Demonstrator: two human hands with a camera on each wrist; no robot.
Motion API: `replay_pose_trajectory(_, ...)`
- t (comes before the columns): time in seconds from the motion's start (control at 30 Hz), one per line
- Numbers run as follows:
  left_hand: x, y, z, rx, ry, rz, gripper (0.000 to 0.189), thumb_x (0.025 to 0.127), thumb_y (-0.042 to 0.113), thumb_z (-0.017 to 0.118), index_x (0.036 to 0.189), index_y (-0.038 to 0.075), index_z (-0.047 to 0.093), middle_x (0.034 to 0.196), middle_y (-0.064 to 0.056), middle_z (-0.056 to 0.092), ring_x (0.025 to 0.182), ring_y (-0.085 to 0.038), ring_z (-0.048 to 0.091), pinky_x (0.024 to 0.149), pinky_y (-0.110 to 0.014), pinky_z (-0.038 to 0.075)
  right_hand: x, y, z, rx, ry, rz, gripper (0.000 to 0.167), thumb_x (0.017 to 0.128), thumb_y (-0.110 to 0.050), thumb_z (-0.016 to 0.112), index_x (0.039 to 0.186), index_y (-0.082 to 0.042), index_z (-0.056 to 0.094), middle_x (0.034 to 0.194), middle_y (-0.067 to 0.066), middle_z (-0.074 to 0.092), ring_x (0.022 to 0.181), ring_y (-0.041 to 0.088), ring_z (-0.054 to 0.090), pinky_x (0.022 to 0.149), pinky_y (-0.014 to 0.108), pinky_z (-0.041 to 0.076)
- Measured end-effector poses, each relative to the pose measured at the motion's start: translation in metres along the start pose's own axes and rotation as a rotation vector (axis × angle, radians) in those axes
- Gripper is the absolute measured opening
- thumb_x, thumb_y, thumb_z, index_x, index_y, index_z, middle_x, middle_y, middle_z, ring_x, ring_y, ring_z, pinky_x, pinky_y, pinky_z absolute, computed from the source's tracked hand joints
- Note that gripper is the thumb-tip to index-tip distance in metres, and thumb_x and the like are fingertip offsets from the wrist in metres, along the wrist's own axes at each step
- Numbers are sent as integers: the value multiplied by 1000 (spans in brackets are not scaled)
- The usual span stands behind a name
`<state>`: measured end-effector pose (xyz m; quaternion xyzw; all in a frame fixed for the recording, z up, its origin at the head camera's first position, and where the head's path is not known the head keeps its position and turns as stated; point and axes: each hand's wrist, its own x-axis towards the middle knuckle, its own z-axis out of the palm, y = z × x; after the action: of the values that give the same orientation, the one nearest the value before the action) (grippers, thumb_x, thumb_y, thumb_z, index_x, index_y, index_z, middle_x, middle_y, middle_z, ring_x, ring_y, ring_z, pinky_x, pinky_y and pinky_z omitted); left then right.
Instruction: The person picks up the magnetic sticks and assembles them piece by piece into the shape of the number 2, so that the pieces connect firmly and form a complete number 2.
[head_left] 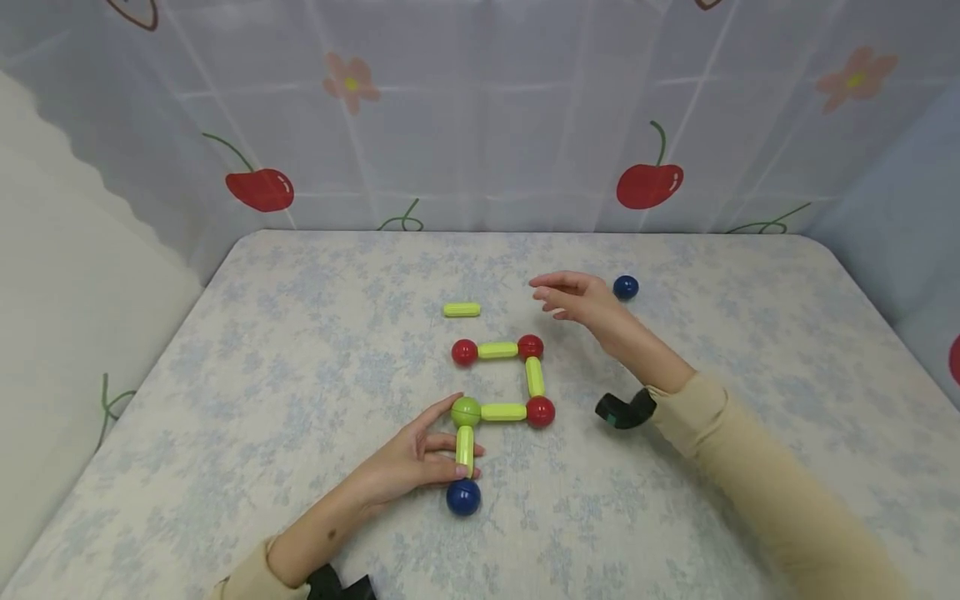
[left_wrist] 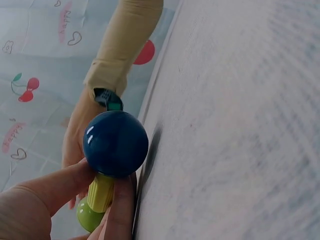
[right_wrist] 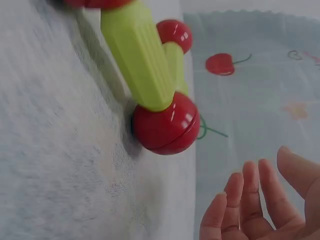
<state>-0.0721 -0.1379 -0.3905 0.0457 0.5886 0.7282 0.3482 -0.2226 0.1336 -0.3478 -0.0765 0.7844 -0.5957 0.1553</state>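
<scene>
My left hand [head_left: 408, 460] pinches the yellow-green rod [head_left: 465, 448] between a green ball [head_left: 466, 412] and a blue ball [left_wrist: 116, 144]. From the green ball a chain runs right along a rod [head_left: 503, 412] to a red ball [head_left: 540, 412]. A further rod [head_left: 535, 377] leads up to a second red ball [right_wrist: 166, 123], then another rod [head_left: 498, 351] reaches a third red ball [head_left: 464, 352] at the left. Above the chain's upper right corner, my right hand [head_left: 588, 307] hovers with relaxed fingers, holding nothing.
A loose yellow-green rod [head_left: 462, 310] lies beyond the chain. Behind the right hand is a loose blue ball [head_left: 626, 287]. The table [head_left: 322, 308] has a pale floral cloth, and a curtain printed with cherries [head_left: 649, 185] hangs along its far edge.
</scene>
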Motion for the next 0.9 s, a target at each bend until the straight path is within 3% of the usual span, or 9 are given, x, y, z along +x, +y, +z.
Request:
replay_pose_trajectory(0.1, 0, 0, -1, -11, 3, -7, 85, 86, -2, 65, 150, 18, 13, 116, -22, 59, 97, -30, 63, 83, -39, 49, 30, 1, 9, -85, -51, 37, 40, 92, -27, 62, 126, -6, 58, 119, 9, 56, 103, 30, 50, 87, 39, 42)
replay_pose_trajectory(0.2, 0, -1, -2, -22, -2, -14, 84, 86, -2, 64, 150, 18, 14, 116, -22, 59, 97, -30, 63, 83, -39, 49, 52, 5, 19, -166, -139, 35, 37, 91, -24, 63, 125, -8, 61, 114, 8, 56, 94, 26, 49, 76, 33, 43)
replay_pose_trajectory(0.3, 0, 0, -2, -30, -13, -16, 83, 87, -1, 64, 150, 18, 14, 117, -22, 58, 97, -30, 63, 84, -39, 48, 65, 8, 29, -224, -210, -23, 34, 90, -19, 65, 121, -6, 63, 109, 8, 58, 88, 23, 48, 71, 30, 40)
replay_pose_trajectory(0.4, -1, 1, -2, -32, -22, -8, 82, 87, -1, 63, 150, 17, 14, 117, -22, 58, 97, -31, 62, 84, -39, 48, 72, 9, 39, -290, -244, -114, 30, 89, -14, 66, 116, -2, 65, 107, 9, 61, 91, 22, 52, 75, 30, 42)
replay_pose_trajectory(0.5, -1, 1, -1, -28, -25, -1, 83, 87, -2, 64, 151, 17, 14, 117, -22, 58, 97, -31, 63, 83, -39, 48, 73, 8, 46, -397, -221, -159, 27, 86, -14, 69, 111, -3, 68, 105, 9, 63, 92, 22, 54, 77, 32, 42)
replay_pose_trajectory(0.63, 0, 1, -1, -22, -19, 4, 83, 87, -2, 64, 150, 17, 14, 116, -22, 59, 96, -31, 63, 83, -38, 49, 73, 4, 53, -494, -159, -147, 25, 85, -18, 72, 106, -6, 71, 99, 7, 63, 87, 21, 53, 73, 31, 41)
replay_pose_trajectory(0.9, 0, 0, -1, -21, -4, 0, 83, 87, -3, 64, 150, 17, 14, 115, -22, 59, 96, -31, 63, 82, -39, 49, 69, 9, 51, -434, -93, -137, 22, 85, -18, 72, 102, -4, 72, 89, 6, 64, 74, 20, 48, 63, 28, 38)
